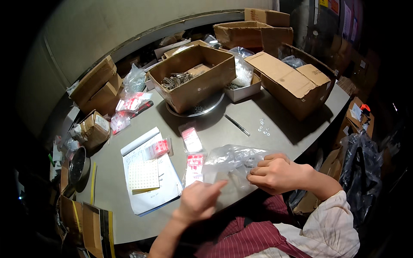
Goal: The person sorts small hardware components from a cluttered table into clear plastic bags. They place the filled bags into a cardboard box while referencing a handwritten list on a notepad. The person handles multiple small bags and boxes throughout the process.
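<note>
A clear plastic bag (230, 160) lies at the table's near edge, with small dark shapes showing through it beside my right fingers. My right hand (277, 174) is closed on the bag's right part. At the bag's lower left is my left hand (198, 201), slightly blurred, its fingers curled in and its thumb pointing right. Whatever the left fingers may hold is hidden. Small zip bags with red-and-white print, one farther (190, 138) and one nearer (194, 167), lie just left of the clear bag.
A notepad (167, 189) carries a yellow gridded pad (144, 175). Beyond are a pen (237, 124), several small washers (263, 127) and a cardboard box of metal parts (202, 92) on a metal bowl (206, 111). An open carton (297, 88) stands at right, a dark pan (78, 165) at left.
</note>
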Demonstrator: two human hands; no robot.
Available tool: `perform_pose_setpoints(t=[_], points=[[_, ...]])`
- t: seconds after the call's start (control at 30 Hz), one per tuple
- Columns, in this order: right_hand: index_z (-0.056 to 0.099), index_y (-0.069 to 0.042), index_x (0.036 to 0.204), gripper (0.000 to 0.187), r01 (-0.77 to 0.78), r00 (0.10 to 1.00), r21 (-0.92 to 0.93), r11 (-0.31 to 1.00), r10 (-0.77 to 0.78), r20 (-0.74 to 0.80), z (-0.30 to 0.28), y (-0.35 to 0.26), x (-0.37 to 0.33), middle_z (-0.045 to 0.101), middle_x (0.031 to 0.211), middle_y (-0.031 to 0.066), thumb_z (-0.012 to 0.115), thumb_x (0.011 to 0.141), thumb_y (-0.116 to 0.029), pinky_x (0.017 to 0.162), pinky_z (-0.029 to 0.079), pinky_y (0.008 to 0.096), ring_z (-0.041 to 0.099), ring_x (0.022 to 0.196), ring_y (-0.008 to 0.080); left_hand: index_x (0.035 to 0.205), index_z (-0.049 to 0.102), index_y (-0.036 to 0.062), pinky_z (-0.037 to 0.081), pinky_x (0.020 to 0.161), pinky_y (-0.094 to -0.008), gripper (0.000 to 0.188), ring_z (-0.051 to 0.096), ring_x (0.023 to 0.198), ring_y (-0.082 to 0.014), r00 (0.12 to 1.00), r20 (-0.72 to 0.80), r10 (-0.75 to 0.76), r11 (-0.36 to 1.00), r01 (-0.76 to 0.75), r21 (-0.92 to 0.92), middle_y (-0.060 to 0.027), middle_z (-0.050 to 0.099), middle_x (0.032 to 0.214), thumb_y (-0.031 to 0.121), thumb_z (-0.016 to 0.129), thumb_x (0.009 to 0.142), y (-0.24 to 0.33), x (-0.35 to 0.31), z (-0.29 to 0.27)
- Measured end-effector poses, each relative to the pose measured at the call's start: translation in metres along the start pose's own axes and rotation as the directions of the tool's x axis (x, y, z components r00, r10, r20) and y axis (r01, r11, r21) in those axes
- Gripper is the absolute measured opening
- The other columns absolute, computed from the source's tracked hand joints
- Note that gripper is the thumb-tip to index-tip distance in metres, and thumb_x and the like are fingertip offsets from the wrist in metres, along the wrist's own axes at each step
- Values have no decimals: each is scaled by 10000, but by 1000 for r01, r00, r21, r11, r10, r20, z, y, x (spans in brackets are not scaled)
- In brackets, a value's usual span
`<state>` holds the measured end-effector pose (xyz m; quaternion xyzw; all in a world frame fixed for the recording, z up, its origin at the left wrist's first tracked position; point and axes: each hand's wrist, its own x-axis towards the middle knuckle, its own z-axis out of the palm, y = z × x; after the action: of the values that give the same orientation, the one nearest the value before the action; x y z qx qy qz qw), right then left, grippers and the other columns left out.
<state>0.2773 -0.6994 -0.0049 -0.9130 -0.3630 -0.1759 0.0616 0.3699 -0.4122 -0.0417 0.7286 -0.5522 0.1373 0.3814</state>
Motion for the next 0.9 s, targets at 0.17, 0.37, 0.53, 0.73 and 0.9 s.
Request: perform_pose_setpoints(t=[0.17, 0.37, 0.53, 0.73, 0.9], points=[[646, -68, 852, 155, 93, 994, -78, 993, -97, -51, -16, -4, -3, 624, 767, 21, 689, 722, -140, 659, 520, 310, 652, 705, 182, 1231, 726, 88, 508, 635, -355, 418, 659, 687, -231, 988, 154, -7, 986, -19, 167, -39, 661, 795, 1, 687, 825, 8, 27, 31], [688, -34, 942, 204, 69, 980, 21, 997, -64, -188, -35, -4, -20, 591, 760, 13, 743, 766, -122, 639, 529, 276, 631, 681, 155, 1058, 712, 67, 530, 690, -361, 294, 665, 719, -237, 997, 18, 79, 983, -81, 164, -39, 668, 808, -13, 749, 778, 10, 22, 32], [716, -18, 976, 196, 70, 939, 41, 997, -52, -339, -35, 1, -24, 650, 815, 23, 777, 804, -90, 624, 526, 255, 638, 661, 145, 998, 730, 50, 535, 694, -326, 256, 666, 695, -205, 996, 13, 87, 973, -87, 216, -29, 681, 802, -18, 743, 751, 20, 20, 23], [748, -5, 947, 158, 111, 876, -8, 994, -102, -472, -41, 2, -25, 710, 855, 47, 785, 810, -75, 581, 515, 236, 646, 622, 133, 966, 749, 46, 533, 681, -311, 335, 658, 648, -187, 993, 9, 119, 961, -118, 250, -12, 664, 734, -31, 700, 644, 30, 24, 19], [758, -5, 931, 121, 115, 818, -23, 993, -107, -565, -50, -4, -24, 724, 833, 58, 767, 821, -56, 584, 536, 242, 681, 650, 138, 961, 756, 48, 550, 722, -313, 335, 669, 692, -174, 991, 75, 111, 950, -127, 286, -11, 665, 765, -12, 688, 638, 42, 18, 6]])
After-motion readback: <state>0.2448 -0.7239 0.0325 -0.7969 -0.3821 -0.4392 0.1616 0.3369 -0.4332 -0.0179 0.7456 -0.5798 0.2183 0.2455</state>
